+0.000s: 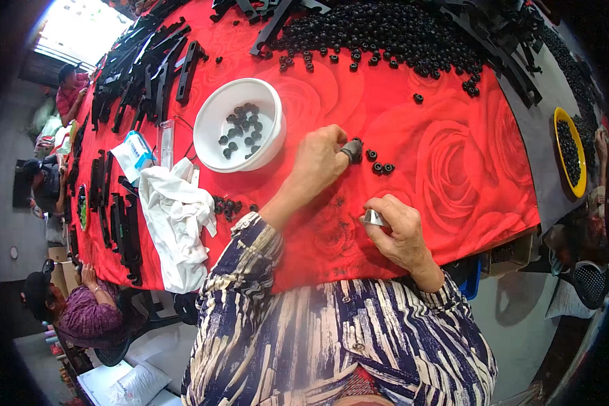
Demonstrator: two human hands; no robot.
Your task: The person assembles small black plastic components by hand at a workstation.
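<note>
My left hand reaches over the red tablecloth, its fingers bent together around a small round black part at the fingertips. A grey cover sits on one of its digits. Just right of it lie a few loose black ring-shaped parts. My right hand, nearer my body, is closed around a small silver metal tool; its fingers hide most of the tool. Behind my left wrist stands a white bowl with several black parts inside.
A large heap of black parts covers the far side. Long black plastic pieces are piled at left, near a white cloth and a blue-white packet. A yellow tray stands at right. Other people sit around the table.
</note>
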